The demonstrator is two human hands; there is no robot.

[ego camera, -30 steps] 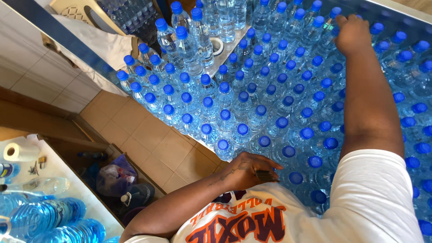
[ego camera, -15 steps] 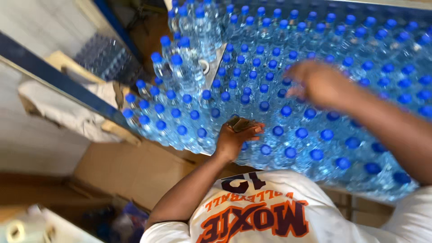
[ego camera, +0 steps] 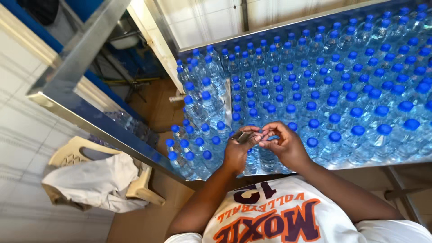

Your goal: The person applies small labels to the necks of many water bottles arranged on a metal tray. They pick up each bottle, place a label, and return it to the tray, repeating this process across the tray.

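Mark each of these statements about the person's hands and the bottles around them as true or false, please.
1. Both hands are together over the near edge of the bottles. True: the left hand and right hand meet there.
2. The hands pinch a small thin clear item between them. True, though what it is cannot be told.
3. The bottle caps are red. False: the bottles have blue caps.
4. The right hand is stretched out to the far side of the table. False: it is close to the body, touching the left hand's fingers.
5. A white cloth lies on a pale plastic chair at the left. True.
6. The bottles lie on their sides. False: they stand upright, caps up.
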